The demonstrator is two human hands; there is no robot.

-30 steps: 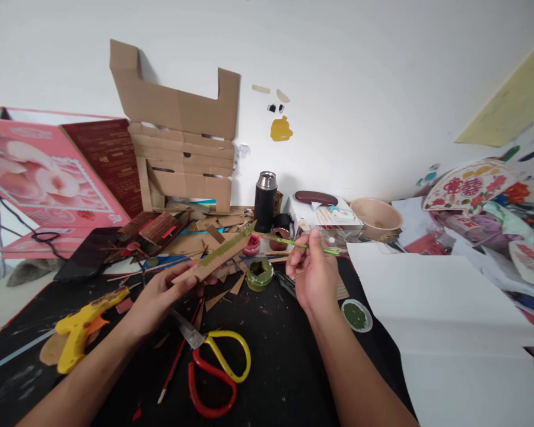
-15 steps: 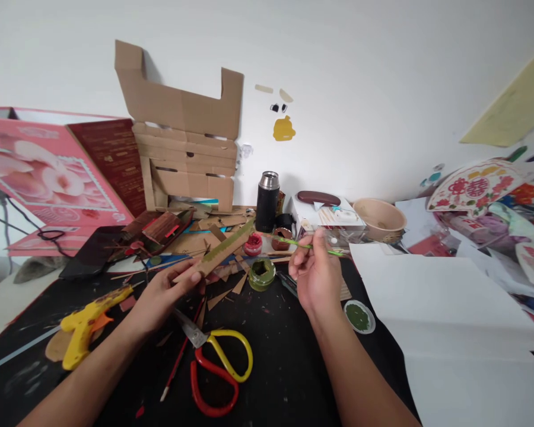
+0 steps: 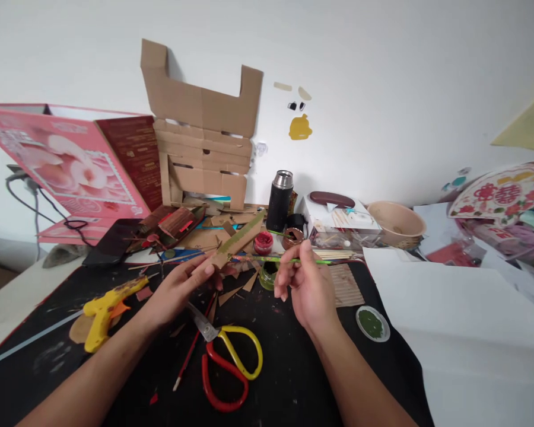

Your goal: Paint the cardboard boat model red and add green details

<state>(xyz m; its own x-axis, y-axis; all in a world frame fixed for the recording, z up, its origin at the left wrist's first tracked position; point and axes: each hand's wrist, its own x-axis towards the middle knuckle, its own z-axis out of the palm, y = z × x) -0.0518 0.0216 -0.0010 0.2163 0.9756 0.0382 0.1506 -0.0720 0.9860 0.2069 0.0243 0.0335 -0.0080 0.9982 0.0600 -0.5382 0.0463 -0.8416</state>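
Note:
My left hand [image 3: 180,287] pinches the lower end of a cardboard strip [image 3: 239,240], which slants up and to the right. Green paint covers its upper long side, while the other side is bare brown. In my right hand [image 3: 310,287] is a thin paintbrush [image 3: 270,259] with a green handle, lying nearly level. Its tip reaches the strip's lower end close to my left fingers; I cannot tell whether it touches. Partly behind my right fingers stands an open jar of green paint [image 3: 267,280]. A paint-smeared lid [image 3: 372,324] lies right of my right wrist.
Scissors [image 3: 231,362] and a red pencil-like stick [image 3: 191,356] lie in front. A yellow glue gun [image 3: 109,311] is at left. Behind are a red paint jar [image 3: 263,242], a black flask [image 3: 280,201], cardboard scraps and a beige bowl [image 3: 396,222]. White paper [image 3: 471,332] spreads at right.
The paintbrush has moved left and down along the strip, from near its upper end to its lower end. My right hand now partly covers the green jar. The view has turned slightly left.

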